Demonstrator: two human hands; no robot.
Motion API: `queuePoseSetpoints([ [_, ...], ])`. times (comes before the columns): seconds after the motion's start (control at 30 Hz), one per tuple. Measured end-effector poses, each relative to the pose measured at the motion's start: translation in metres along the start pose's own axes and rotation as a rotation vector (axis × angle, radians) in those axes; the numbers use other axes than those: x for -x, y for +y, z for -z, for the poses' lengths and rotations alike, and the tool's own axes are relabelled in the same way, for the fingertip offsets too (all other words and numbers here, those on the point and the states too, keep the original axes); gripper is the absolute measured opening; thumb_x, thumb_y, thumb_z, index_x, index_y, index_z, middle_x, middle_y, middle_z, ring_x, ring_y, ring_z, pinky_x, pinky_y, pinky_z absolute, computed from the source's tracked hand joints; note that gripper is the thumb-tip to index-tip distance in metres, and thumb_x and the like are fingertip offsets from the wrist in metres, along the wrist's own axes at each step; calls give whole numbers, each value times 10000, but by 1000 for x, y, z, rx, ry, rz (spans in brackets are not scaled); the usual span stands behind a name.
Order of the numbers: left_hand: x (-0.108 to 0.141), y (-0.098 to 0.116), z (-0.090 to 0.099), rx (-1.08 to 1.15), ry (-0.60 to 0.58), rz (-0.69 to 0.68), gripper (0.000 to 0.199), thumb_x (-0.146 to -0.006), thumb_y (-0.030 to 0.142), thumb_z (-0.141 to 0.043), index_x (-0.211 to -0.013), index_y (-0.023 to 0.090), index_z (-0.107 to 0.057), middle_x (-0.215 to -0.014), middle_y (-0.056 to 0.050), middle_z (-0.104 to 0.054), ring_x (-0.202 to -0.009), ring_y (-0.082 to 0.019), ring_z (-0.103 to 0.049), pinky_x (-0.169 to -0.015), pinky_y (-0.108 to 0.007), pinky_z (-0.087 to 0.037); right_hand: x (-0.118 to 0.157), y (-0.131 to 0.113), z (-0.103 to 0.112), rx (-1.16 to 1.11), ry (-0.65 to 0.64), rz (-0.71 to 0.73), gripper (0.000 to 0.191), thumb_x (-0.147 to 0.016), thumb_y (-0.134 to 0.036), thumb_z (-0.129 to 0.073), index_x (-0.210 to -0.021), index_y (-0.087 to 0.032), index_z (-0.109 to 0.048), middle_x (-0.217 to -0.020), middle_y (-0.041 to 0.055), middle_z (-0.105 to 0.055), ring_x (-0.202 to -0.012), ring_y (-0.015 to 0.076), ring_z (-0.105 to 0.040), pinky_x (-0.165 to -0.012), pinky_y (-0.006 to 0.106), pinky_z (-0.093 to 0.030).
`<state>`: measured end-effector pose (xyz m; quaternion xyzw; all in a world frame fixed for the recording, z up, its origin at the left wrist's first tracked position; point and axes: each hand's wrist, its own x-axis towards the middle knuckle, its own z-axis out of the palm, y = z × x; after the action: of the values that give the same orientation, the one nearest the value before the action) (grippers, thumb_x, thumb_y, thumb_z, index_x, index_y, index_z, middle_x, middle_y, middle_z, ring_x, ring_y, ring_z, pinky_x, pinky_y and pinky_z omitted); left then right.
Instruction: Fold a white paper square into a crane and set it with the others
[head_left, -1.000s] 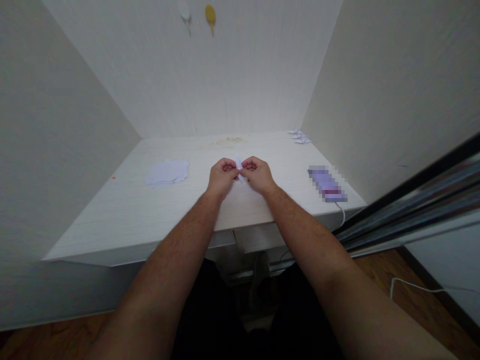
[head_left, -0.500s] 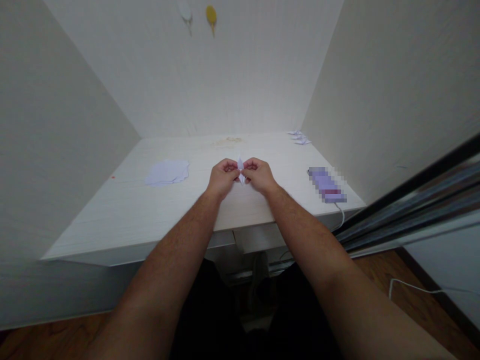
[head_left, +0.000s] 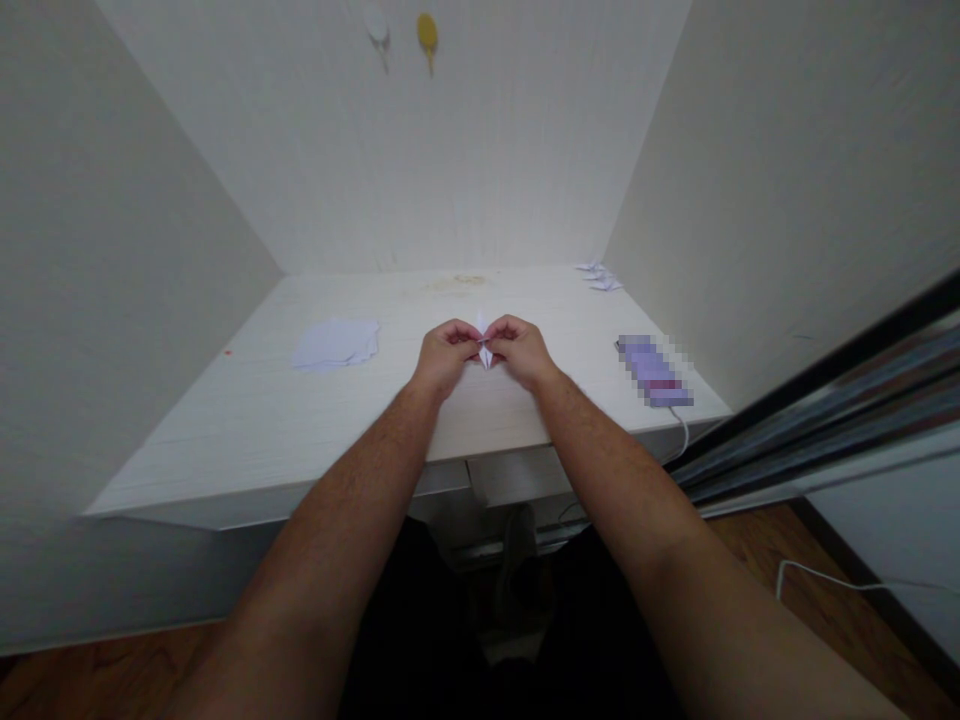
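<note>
A small folded piece of white paper [head_left: 486,356] with pointed ends is held upright between both hands, just over the middle of the white desk [head_left: 390,410]. My left hand [head_left: 448,352] pinches its left side between thumb and fingers. From the right, my right hand [head_left: 519,348] pinches it the same way, and the fingertips of both hands nearly meet at its middle. One point shows above the fingers and a split, pointed part shows below them. The fingers hide the paper's centre.
Flat white sheets [head_left: 337,344] lie in a loose stack on the left. Several folded paper pieces [head_left: 600,278] sit at the back right corner. A blurred-out phone-like device [head_left: 652,370] with a white cable [head_left: 684,430] rests near the right edge. Walls enclose the desk on three sides.
The thumbs and fingertips have shifted slightly on the paper, drawing closer at its middle. Its lower part looks more spread. Both hands stay in nearly the same place.
</note>
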<state>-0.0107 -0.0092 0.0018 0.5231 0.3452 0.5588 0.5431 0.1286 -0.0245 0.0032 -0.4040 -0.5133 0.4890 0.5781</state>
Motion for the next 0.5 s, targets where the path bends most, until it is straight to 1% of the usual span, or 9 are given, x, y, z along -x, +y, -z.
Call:
queuePoseSetpoints([
  [0.33, 0, 2, 0, 64, -18, -2, 182, -516, 94, -753, -650, 154, -646, -616, 12, -648, -560, -100, -591, -584, -239, -480, 1, -3, -2, -99, 3, 3, 150, -558, -142, -682, -664, -183, -583, -572, -62, -595, -501, 84, -554, -472, 200, -468],
  [0.5, 1, 4, -1, 39, -16, 13, 172, -509, 74, -725, -643, 155, -652, -604, 12, -645, -555, -104, -588, -577, -243, -475, 3, -7, -3, -119, 7, -37, 151, -532, -102, -667, -628, -178, -579, -556, -64, -601, -491, 87, -564, -468, 195, -473],
])
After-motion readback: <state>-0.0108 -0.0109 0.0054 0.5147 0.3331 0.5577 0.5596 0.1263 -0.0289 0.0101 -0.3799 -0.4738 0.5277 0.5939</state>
